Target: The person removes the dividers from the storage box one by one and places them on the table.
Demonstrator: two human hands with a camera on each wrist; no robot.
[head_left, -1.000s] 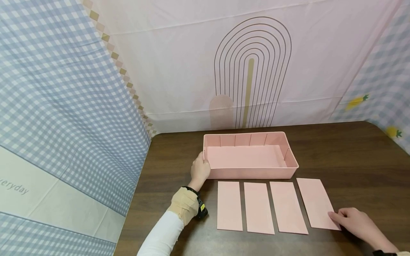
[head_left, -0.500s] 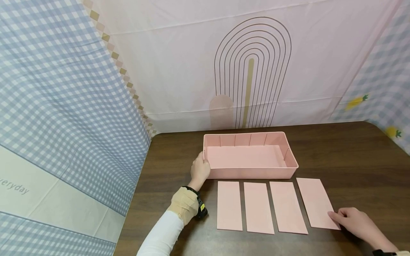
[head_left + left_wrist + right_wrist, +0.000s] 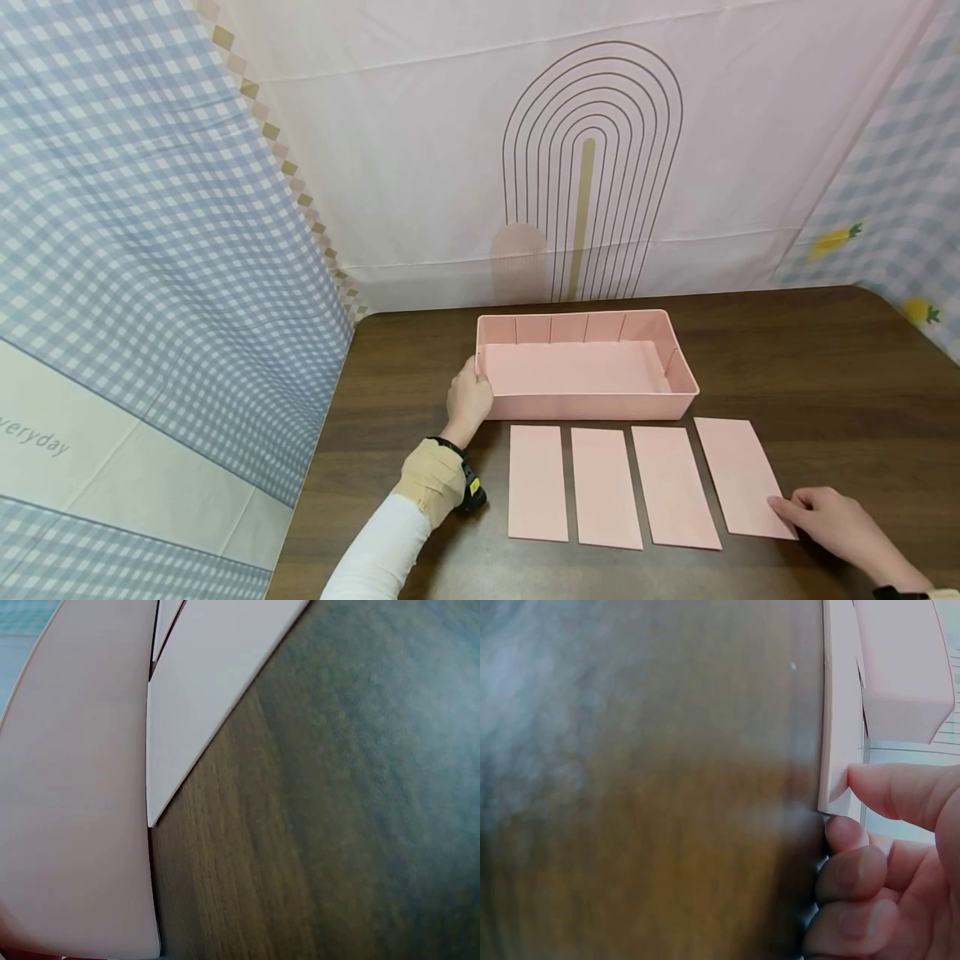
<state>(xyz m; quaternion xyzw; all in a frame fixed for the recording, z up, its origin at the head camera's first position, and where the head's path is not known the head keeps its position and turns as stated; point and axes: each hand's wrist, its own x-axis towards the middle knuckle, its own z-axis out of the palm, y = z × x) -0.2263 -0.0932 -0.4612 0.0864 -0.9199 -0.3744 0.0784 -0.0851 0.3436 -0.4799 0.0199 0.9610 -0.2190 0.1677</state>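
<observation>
A pink rectangular open-topped box (image 3: pixel 585 407) sits on the table, with slots along its inner walls. My left hand (image 3: pixel 468 398) grips its left end, the thumb over the rim. In the left wrist view the box wall (image 3: pixel 75 787) fills the left side; that hand's fingers are hidden there. Lying flat in front of the box are several pink rectangular panels. The rightmost panel (image 3: pixel 742 479) is slanted, and my right hand (image 3: pixel 836 521) pinches its near right corner. The right wrist view shows the thumb on top and the other fingers curled by the corner.
Three more panels, the leftmost (image 3: pixel 537 483), the second (image 3: pixel 606 487) and the third (image 3: pixel 675 487), lie side by side with narrow gaps. The brown wooden table (image 3: pixel 862 375) ends at a printed cloth (image 3: pixel 420 167) behind; a blue checked cloth (image 3: pixel 187 250) hangs at the left.
</observation>
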